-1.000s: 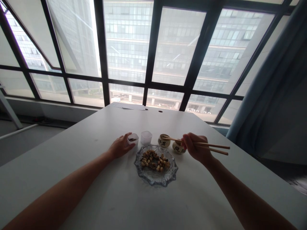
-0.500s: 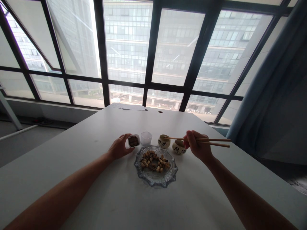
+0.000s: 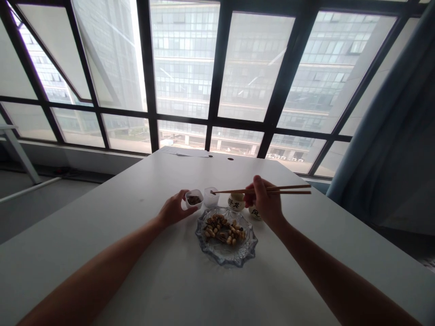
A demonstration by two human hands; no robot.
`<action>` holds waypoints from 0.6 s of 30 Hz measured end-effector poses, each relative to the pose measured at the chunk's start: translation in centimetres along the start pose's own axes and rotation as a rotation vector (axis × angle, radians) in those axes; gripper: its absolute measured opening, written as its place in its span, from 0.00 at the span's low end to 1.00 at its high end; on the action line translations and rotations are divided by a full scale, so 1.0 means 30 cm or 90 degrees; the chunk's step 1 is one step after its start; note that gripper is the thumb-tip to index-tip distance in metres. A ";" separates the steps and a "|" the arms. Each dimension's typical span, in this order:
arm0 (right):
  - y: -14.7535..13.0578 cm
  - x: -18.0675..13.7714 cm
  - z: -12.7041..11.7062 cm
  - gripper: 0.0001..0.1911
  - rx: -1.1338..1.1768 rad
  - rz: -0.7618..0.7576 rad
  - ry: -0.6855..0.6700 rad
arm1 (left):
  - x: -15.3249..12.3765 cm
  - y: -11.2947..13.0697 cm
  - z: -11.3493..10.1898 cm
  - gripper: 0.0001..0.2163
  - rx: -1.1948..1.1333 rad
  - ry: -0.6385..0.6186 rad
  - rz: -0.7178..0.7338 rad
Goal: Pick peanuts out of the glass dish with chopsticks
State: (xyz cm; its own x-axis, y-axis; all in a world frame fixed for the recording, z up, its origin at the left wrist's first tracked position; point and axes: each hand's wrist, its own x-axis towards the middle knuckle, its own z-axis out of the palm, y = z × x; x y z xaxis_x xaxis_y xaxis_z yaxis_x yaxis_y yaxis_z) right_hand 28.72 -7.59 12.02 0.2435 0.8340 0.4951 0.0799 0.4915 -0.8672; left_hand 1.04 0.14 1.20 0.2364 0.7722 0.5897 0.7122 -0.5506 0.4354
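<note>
My left hand (image 3: 175, 208) is closed round a small white plastic cup (image 3: 194, 199) with dark brown bits in it, at the left of the glass plate. Pinched in my right hand (image 3: 267, 199) is a pair of chopsticks (image 3: 288, 189), pointing left. Their tips hold a small dark piece (image 3: 213, 192) at the second plastic cup (image 3: 209, 200); whether it is inside or above the rim I cannot tell. Behind the chopsticks stands a ceramic cup (image 3: 235, 204) with dark characters. Another ceramic cup (image 3: 255, 213) is partly hidden by my right hand.
A scalloped glass plate (image 3: 222, 258) with nuts in their shells and dark bits (image 3: 222, 230) stands in front of the cups. Papers (image 3: 192, 153) lie at the far end of the white table (image 3: 163, 271). A blue curtain (image 3: 370, 136) hangs at the right, beside the windows.
My right hand has moved left with the chopsticks, their tips going from the left ceramic cup to the second plastic cup. My left hand's cup is now tilted less toward me.
</note>
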 end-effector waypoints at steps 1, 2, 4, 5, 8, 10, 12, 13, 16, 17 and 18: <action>0.003 0.001 0.035 0.30 -0.004 -0.015 -0.010 | -0.001 0.003 -0.003 0.26 0.003 -0.005 0.000; 0.010 0.005 0.068 0.30 -0.011 -0.021 -0.033 | -0.002 0.005 -0.005 0.27 0.005 -0.011 0.000; 0.035 0.018 0.127 0.30 -0.030 -0.018 -0.091 | -0.002 0.006 -0.008 0.27 0.002 -0.023 0.001; 0.049 0.025 0.149 0.30 -0.040 -0.011 -0.127 | -0.002 0.005 -0.009 0.28 -0.002 -0.026 0.004; 0.080 0.042 0.172 0.30 -0.071 0.010 -0.203 | -0.001 0.000 -0.007 0.27 -0.018 -0.033 0.013; 0.077 0.044 0.144 0.30 -0.073 0.016 -0.194 | -0.001 -0.004 -0.004 0.27 -0.015 -0.039 0.009; 0.052 0.042 0.083 0.31 -0.072 0.020 -0.159 | -0.001 -0.008 0.000 0.29 -0.005 -0.046 -0.002; 0.033 0.040 0.045 0.31 -0.084 0.020 -0.154 | -0.001 -0.010 0.001 0.30 -0.002 -0.048 -0.007; -0.029 0.036 -0.071 0.32 -0.202 0.090 -0.264 | 0.000 -0.016 0.004 0.30 -0.006 -0.056 -0.011; -0.046 0.033 -0.101 0.32 -0.242 0.123 -0.337 | 0.000 -0.017 0.004 0.30 -0.007 -0.059 -0.010; -0.058 0.028 -0.125 0.32 -0.270 0.142 -0.394 | 0.001 -0.018 0.003 0.30 -0.007 -0.062 -0.009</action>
State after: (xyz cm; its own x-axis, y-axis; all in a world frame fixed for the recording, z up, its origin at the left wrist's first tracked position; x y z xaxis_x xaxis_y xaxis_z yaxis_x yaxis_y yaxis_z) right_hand 32.40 -8.68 13.75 -0.2760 0.9512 0.1380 0.4856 0.2619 -0.8340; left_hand 0.71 0.49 0.92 0.2899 0.8071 0.5144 0.7090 -0.5421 0.4510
